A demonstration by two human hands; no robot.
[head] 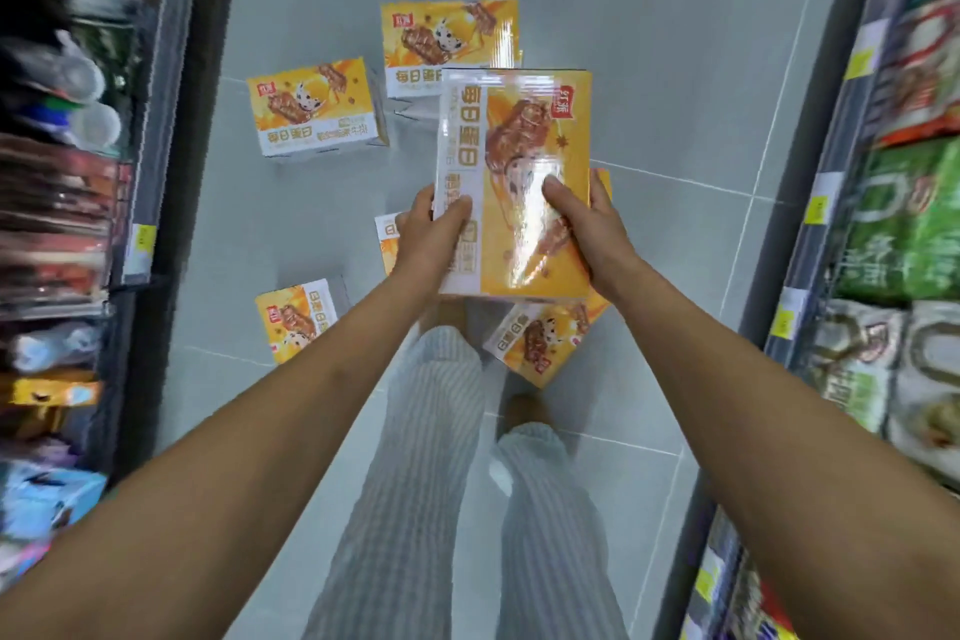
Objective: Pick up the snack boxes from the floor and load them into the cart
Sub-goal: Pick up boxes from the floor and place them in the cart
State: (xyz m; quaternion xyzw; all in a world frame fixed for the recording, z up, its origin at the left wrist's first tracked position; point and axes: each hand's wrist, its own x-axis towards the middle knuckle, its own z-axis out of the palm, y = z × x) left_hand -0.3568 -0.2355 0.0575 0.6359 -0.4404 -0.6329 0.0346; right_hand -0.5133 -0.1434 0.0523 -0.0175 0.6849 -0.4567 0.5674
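I hold one yellow and white snack box [519, 140] up in front of me, above the floor. My left hand [428, 234] grips its left edge with the thumb over the front. My right hand [587, 224] grips its right edge, thumb on the glossy face. Several more of the same boxes lie on the grey tiled floor: one far ahead [449, 39], one ahead to the left [314, 109], one near left [296, 320], one by my right foot [540, 340], and one mostly hidden behind my left hand [387, 237]. No cart is in view.
I stand in a narrow shop aisle. A shelf of bottles and packets [67, 172] runs along the left, a shelf of green and white snack bags [893, 250] along the right. My legs in striped trousers [441, 457] fill the lower middle.
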